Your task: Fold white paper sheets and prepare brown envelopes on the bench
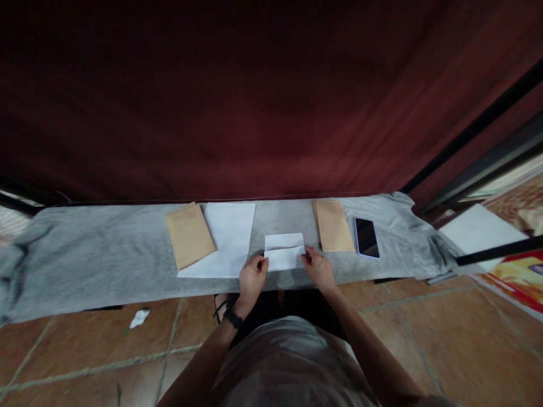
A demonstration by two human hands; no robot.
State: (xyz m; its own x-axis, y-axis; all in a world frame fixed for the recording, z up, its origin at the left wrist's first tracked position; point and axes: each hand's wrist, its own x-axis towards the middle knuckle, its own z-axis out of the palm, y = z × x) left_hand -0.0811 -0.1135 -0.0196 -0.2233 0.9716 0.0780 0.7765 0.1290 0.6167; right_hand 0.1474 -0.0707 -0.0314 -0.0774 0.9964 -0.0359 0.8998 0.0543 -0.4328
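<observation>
A folded sheet of white paper (285, 258) lies in front of me on the grey cloth, its near flap lifted a little over the far part. My left hand (253, 277) pinches its left edge between thumb and fingers. At the right edge, my right hand (318, 268) grips the paper in the same way. To the left rest larger white sheets (231, 232), partly covered by a stack of brown envelopes (189, 234). Just beyond my right hand is another stack of brown envelopes (335, 226).
A phone (367, 237) with a dark screen lies right of the envelopes. Grey cloth (106, 254) covers the long narrow surface, with a dark red curtain (254, 113) behind it. A white scrap (139, 318) is on the tiled floor. Black bars (479, 127) stand at the right.
</observation>
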